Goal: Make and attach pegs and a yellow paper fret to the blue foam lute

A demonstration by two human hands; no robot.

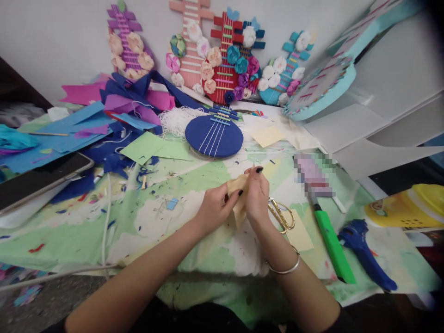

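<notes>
Step in hand, my read: two-handed shaping of the pale yellow paper [239, 212], just right of frame centre. Could be folding or curling; a single still isn't settling which.

Grip: left hand [217, 206] is coming in from lower left and pinching the paper's left side, thumb pressing on top, fingers tucking under. Right hand [257, 196] is gripping the right side, thumb pointing up, fingers curling in behind. Its finger contact is partly hiding, so can't tell how hard it's pressing.

Next move, judging only: more shaping would be calling for steady thumb pressure from both sides, without creasing the thin sheet. Freeing either hand would be leaving the other alone on the paper.

Paper condition: looking thin and matte, bending between the hands, a pointed corner hanging below the left thumb. Upper part is mostly hiding behind fingers; full outline unclear.

Around it: gold-handled scissors [282, 216] are lying just right of the right wrist, partly overlapping a loose yellow sheet [301, 233]. Green-handled tool [333, 246] and blue glue gun [369, 256] are lying at lower right. Blue guitar shape [214, 136] with white strings is lying above the hands, upper centre. Another yellow piece [268, 136] is lying to its right.
</notes>
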